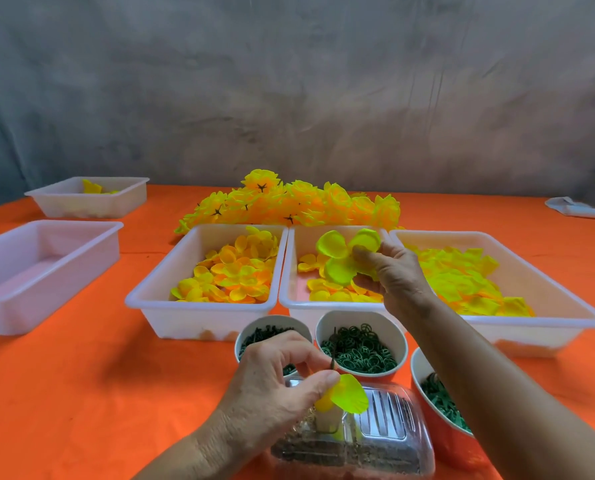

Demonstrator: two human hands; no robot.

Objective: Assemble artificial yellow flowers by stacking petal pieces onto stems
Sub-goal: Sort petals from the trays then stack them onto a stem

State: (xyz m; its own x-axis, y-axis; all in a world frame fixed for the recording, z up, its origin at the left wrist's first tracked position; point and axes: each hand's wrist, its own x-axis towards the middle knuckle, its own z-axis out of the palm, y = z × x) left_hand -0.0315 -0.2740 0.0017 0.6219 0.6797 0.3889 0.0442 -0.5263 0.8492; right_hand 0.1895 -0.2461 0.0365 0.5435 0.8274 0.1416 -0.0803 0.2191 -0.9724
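Observation:
My left hand (275, 379) pinches a thin green stem (331, 364) with a small yellow petal piece (349, 394) on it, low in the view above a clear plastic box (386, 431). My right hand (393, 275) holds a larger yellow-green petal piece (341, 258) with several lobes over the middle white tray (290, 271). Loose yellow petals lie in that tray. The left petal tray (157, 289) holds orange-yellow petals, and the right tray (566, 306) holds pale yellow ones.
A heap of finished yellow flowers (289, 206) lies behind the trays. Cups of green parts sit in front: stems (268, 336), rings (358, 348), and a bowl (438, 403) at the right. Two more white trays (46, 258) (88, 195) stand at the left on the orange tablecloth.

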